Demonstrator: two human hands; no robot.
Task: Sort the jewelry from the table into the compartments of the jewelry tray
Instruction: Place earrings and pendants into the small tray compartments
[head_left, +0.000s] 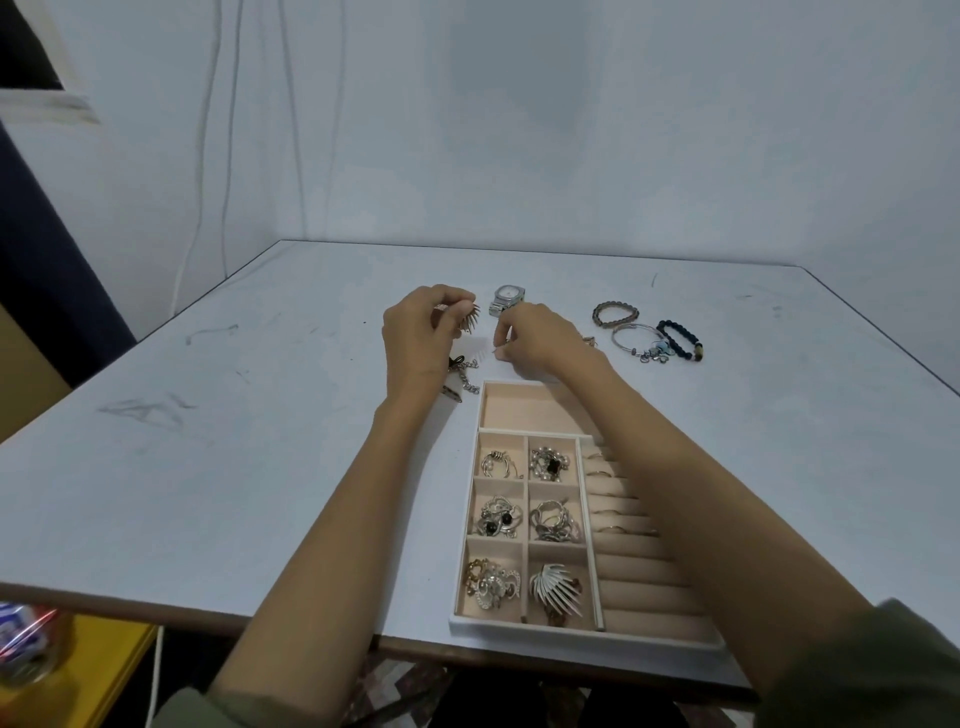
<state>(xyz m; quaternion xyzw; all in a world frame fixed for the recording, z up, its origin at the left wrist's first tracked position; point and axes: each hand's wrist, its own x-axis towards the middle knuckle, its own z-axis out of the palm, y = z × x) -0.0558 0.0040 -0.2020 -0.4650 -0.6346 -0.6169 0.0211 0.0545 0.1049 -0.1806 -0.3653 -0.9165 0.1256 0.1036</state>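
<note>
While the left hand (415, 335) pinches a spiked gold earring (469, 318) above the counter (260, 415), the right hand (537, 338) pinches a thin item (497, 354), too small to identify. Jewelry tray (519, 630) lies nearer the person than both hands; right hand closer to its long far compartment (524, 410).

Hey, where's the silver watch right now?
In the head view, the silver watch sits on the table just beyond the right hand, between the spiky gold earring in the left hand and the brown beaded bracelet.
</note>
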